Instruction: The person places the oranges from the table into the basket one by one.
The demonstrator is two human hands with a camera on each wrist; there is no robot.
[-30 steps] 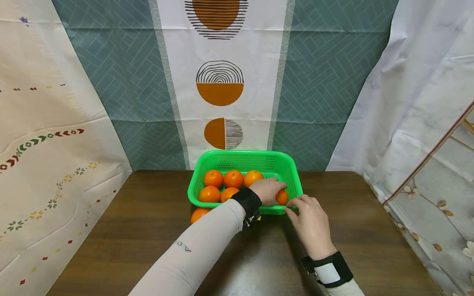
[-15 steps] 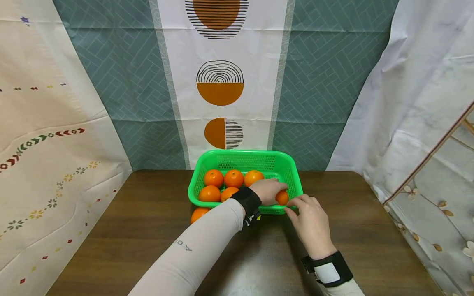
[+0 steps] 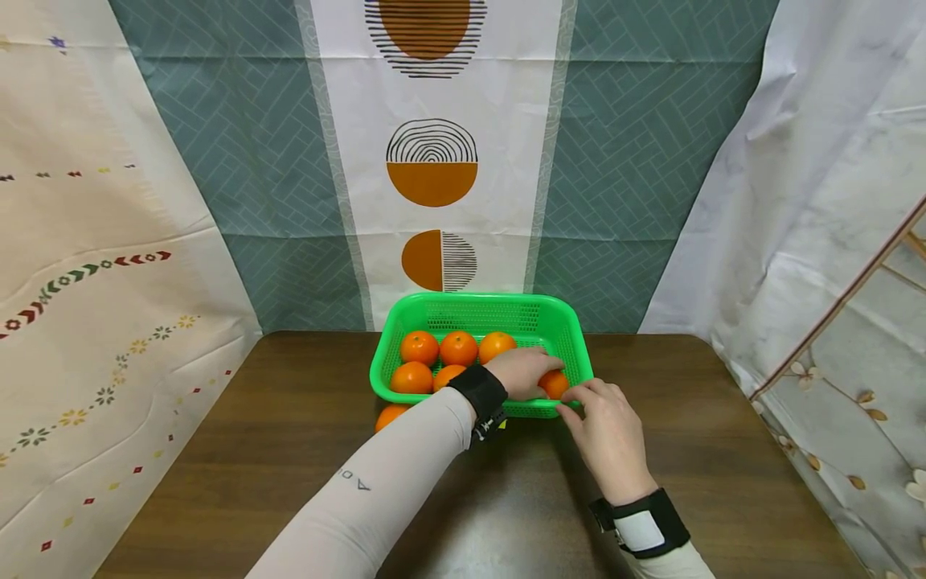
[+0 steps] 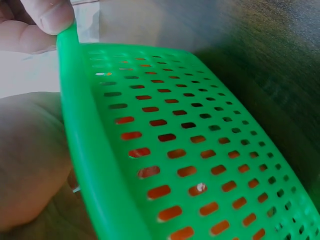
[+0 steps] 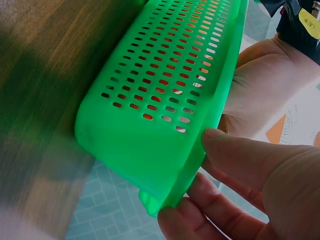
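Note:
A green plastic basket (image 3: 477, 299) with slotted walls stands on the wooden table. Several oranges (image 3: 419, 347) sit inside it, mostly on its left side. My left hand (image 3: 522, 371) reaches over the front rim and holds an orange (image 3: 555, 384) in the front right corner, thumb on the near side and fingers over the top. The left wrist view shows this palm (image 4: 30, 155) behind the rim; the orange's grip is hidden there. With thumb and fingers, my right hand (image 3: 608, 438) pinches the basket's front right corner rim, seen closely in the right wrist view (image 5: 175, 165).
One more orange (image 3: 391, 415) lies on the table (image 3: 239, 482) in front of the basket's left corner, partly covered by my left sleeve. Patterned cloth (image 3: 615, 161) hangs right behind the basket, and more cloth flanks the table on both sides.
The head view has shifted very slightly. Both hands stay in place at the basket, and the oranges have not visibly moved.

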